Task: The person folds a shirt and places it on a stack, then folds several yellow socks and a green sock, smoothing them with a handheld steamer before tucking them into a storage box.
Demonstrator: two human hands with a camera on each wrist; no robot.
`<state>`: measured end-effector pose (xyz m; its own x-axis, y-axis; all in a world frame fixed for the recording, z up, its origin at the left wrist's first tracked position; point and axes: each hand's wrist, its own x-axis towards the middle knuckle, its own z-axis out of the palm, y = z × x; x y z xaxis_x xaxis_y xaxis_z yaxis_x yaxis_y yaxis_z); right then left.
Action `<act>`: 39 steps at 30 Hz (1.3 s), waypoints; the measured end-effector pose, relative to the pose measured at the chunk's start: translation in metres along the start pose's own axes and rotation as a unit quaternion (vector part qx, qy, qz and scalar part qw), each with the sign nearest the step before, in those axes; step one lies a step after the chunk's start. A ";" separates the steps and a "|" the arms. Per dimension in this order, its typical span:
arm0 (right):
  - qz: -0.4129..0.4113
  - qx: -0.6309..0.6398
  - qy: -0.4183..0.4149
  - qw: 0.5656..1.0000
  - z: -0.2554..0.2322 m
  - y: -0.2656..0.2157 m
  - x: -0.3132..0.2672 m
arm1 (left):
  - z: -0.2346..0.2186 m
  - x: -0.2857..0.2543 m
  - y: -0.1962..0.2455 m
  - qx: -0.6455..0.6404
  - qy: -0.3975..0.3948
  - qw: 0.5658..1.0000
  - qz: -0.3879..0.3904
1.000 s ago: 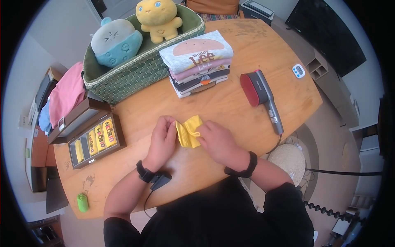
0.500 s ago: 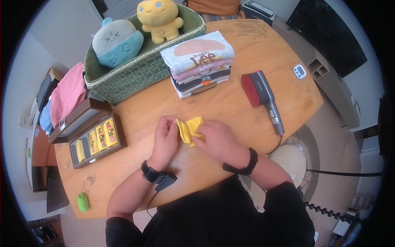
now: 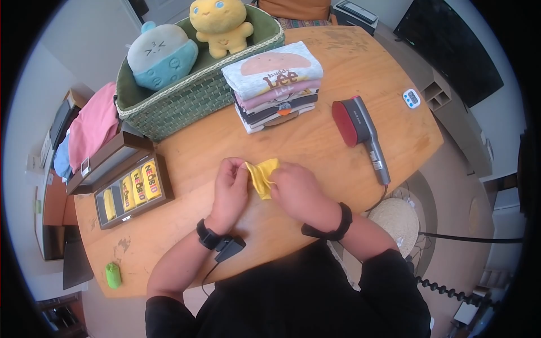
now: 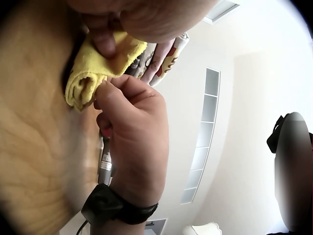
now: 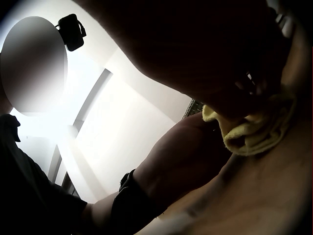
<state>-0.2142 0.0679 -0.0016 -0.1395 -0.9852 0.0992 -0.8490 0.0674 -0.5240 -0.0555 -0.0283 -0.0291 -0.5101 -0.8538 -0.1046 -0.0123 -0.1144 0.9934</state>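
Note:
A small yellow cloth, partly rolled, is held between both hands above the table's middle. My left hand pinches its left edge between thumb and fingers. On the other side my right hand grips the cloth with curled fingers. The left wrist view shows the rolled end of the cloth as a spiral of layers, with the right hand pinching its edge. In the right wrist view the cloth appears in shadow, its folds loose, under a dark hand.
An open box holding rolled yellow cloths stands left. Behind are a green basket with two plush toys and a stack of folded shirts. A grey-and-red handheld device and a timer lie right; a green roll lies front left.
Both hands stay on the cloth, which is bunched narrower than before. My left hand and wrist have shifted slightly to the right.

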 end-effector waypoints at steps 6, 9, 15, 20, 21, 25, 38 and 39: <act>0.022 0.004 0.005 1.000 0.001 -0.001 0.001 | -0.002 -0.013 -0.013 -0.002 -0.040 0.997 0.068; 0.020 0.010 0.023 0.999 0.004 0.002 0.001 | -0.009 -0.022 -0.015 0.076 -0.063 0.983 0.154; 0.006 0.029 0.024 0.999 0.003 0.005 0.000 | -0.018 -0.024 -0.001 0.286 -0.142 0.909 0.267; 0.016 0.058 0.036 0.998 0.007 0.010 -0.001 | -0.014 -0.026 -0.001 0.354 -0.169 0.870 0.299; 0.023 0.082 0.041 0.996 0.007 0.012 -0.001 | -0.013 -0.026 0.002 0.385 -0.173 0.848 0.320; 0.038 0.166 0.060 0.983 0.012 0.023 -0.004 | -0.012 -0.026 0.001 0.425 -0.183 0.808 0.364; 0.113 0.391 0.039 0.913 0.016 0.028 -0.032 | -0.012 -0.026 0.023 0.534 -0.235 0.722 0.372; 0.059 0.375 0.072 0.923 0.019 0.027 -0.034 | -0.011 -0.026 0.024 0.537 -0.239 0.720 0.370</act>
<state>-0.2224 0.0999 -0.0352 -0.3207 -0.9432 0.0868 -0.2406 -0.0075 -0.9706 -0.0332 -0.0147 -0.0030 -0.9530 -0.1770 0.2460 -0.1111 0.9592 0.2600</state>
